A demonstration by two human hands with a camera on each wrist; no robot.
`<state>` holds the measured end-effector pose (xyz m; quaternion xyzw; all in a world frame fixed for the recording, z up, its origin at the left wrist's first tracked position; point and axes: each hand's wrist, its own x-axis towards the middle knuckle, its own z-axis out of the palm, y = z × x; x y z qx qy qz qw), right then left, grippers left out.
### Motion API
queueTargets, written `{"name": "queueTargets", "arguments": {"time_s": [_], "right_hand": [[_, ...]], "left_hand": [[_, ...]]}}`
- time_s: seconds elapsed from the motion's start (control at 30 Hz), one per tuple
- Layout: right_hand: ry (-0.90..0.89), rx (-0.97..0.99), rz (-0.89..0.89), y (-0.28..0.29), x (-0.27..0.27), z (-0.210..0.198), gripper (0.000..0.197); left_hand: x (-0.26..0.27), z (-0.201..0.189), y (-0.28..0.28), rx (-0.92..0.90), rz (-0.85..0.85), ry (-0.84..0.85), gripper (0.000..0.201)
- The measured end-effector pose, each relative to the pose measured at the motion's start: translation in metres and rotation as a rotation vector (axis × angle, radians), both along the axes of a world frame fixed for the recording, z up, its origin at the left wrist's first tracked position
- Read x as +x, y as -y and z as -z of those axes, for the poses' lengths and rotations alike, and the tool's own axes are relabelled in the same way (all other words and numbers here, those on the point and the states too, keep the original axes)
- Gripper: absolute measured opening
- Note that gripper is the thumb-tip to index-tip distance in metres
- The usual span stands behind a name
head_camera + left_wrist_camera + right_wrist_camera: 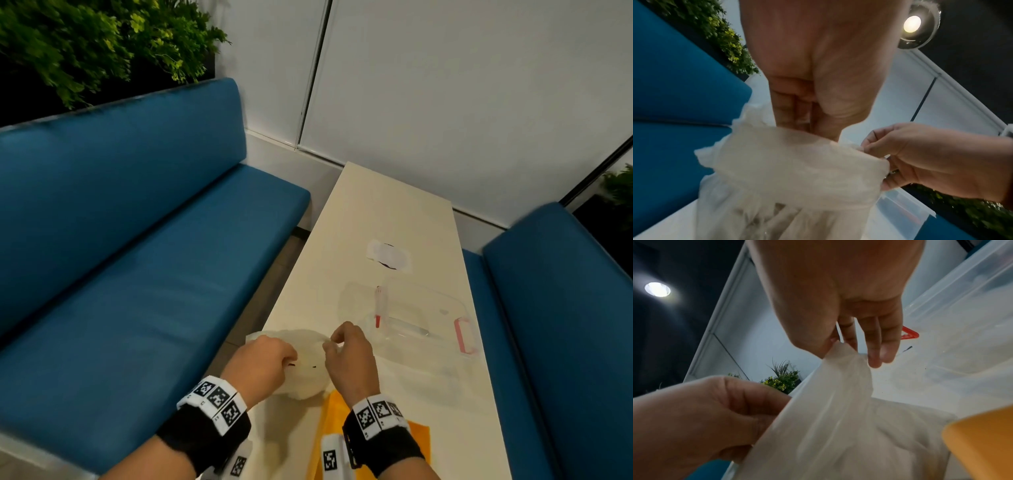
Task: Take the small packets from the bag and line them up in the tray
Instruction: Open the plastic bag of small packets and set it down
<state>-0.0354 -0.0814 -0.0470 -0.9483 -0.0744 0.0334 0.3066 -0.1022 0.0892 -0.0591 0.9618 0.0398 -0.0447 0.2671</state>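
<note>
Closest in, an orange tray (416, 432) lies flat at the near edge of the desk (387, 212), partly under my right wrist; its rounded corner shows in the right wrist view. I see no packets in it.

Just past it, both hands work a thin, translucent white bag (306, 363) that sits on the desk. Left hand (262, 365) has its fingers curled, gripping the bag's left rim; the left wrist view shows the fingertips dipping behind the film. Right hand (349, 359) pinches the opposite rim between thumb and forefinger, other fingers (885, 339) loosely extended. The film is stretched between the two grips, so the mouth is held apart. Contents are blurred through the plastic; I cannot tell packets from folds.

Beyond the right hand, a clear plastic container (424, 318) with a pink latch (463, 335) rests on the desk, a red-tipped piece at its left side. Farther on, a white patch with a dark mark (388, 256) lies flat on the desktop.

Blue bench seats (120, 240) flank both sides of the desk. Green foliage (85, 41) rises behind the left one.
</note>
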Motion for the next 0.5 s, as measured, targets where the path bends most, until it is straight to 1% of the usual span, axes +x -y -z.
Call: {"name": "queueTargets", "arguments": {"time_s": [0.07, 0.13, 0.2, 0.27, 0.3, 0.33, 0.43, 0.5], "right_hand": [[0.045, -0.103, -0.009, 0.001, -0.001, 0.001, 0.007], [0.059, -0.159, -0.035, 0.001, -0.002, 0.001, 0.01], [0.041, -0.177, -0.07, -0.002, -0.005, -0.001, 0.021], [0.002, -0.236, -0.119, -0.005, -0.007, -0.003, 0.039], [-0.019, -0.283, -0.137, -0.008, -0.008, -0.004, 0.043], [-0.029, -0.317, -0.148, -0.01, -0.008, -0.004, 0.04], [-0.028, -0.323, -0.121, -0.015, -0.006, -0.008, 0.018], [-0.017, -0.28, -0.083, -0.017, -0.001, -0.011, 0.015]], "left_hand": [[0.004, 0.003, -0.001, 0.056, 0.018, -0.05, 0.038], [0.007, 0.007, -0.003, 0.098, 0.046, -0.066, 0.036], [0.006, 0.006, -0.002, 0.053, 0.041, -0.064, 0.038], [0.003, 0.007, -0.001, 0.001, 0.036, -0.054, 0.055], [0.002, 0.006, 0.0, -0.006, 0.04, -0.06, 0.066], [0.0, 0.004, 0.002, -0.005, 0.041, -0.059, 0.076], [-0.004, 0.0, 0.005, 0.028, 0.042, -0.033, 0.095], [-0.006, 0.001, 0.005, 0.031, 0.033, -0.019, 0.102]]}}
